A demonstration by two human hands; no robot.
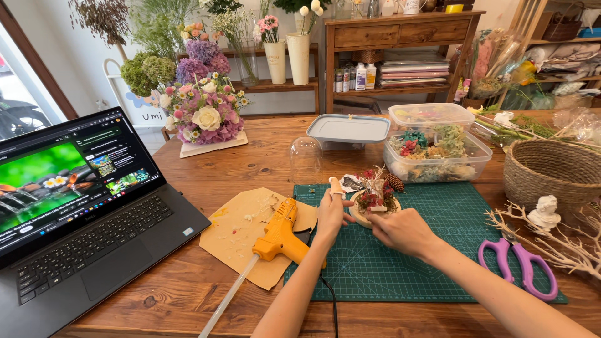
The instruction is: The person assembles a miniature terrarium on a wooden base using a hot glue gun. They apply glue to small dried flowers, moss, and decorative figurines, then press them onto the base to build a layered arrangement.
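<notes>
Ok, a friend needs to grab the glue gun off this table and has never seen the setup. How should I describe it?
Start at the green cutting mat in the middle of the wooden table. At its left edge lies a sheet of brown paper, and the glue gun rests on it beside the left hand. It is the only orange tool there, with a pale glue stick jutting from its back.

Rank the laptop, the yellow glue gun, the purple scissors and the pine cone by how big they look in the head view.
1. Laptop, though it lies nearest the camera.
2. Glue gun and scissors: they look alike, so no ranking between them.
3. Pine cone, plainly smallest.
</notes>
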